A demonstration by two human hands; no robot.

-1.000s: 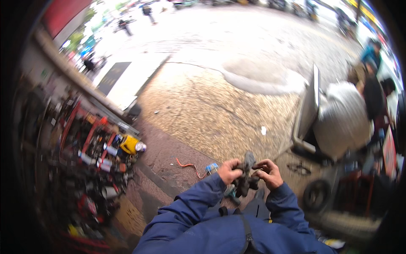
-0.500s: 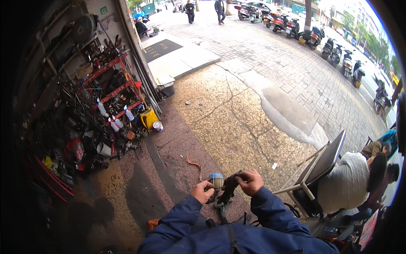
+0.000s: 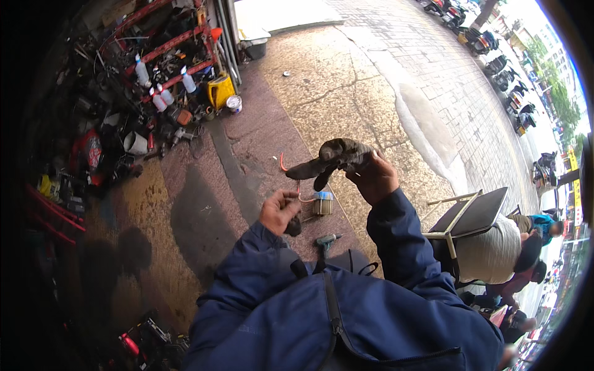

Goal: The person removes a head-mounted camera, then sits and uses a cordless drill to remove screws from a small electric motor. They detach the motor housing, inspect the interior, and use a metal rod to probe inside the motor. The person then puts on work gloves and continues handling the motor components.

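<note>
My right hand (image 3: pixel 375 177) grips a dark, grimy work glove (image 3: pixel 339 154), raised in front of me with its fingers pointing left. Lower and to the left, my left hand (image 3: pixel 279 211) is closed, fingers curled in. A small dark lump (image 3: pixel 293 227) shows just under those fingers; I cannot make out its kind. On the ground between the hands stands a squat cylindrical part (image 3: pixel 322 206) with a brownish side and a blue top. A thin red cord (image 3: pixel 299 190) runs beside it. Nearer my body lies a teal-handled tool (image 3: pixel 324 242).
At left, a red rack (image 3: pixel 164 49) stands over a clutter of parts, bottles and a yellow jug (image 3: pixel 220 90). A small white tub (image 3: pixel 234 104) sits beside it. On the right are a folding chair (image 3: pixel 465 216) and seated people. Parked scooters (image 3: pixel 479 42) line the pavement.
My view has tipped downward. The right hand has lifted the dark glove up and away from the cylindrical part, and the left hand has drawn away from that part.
</note>
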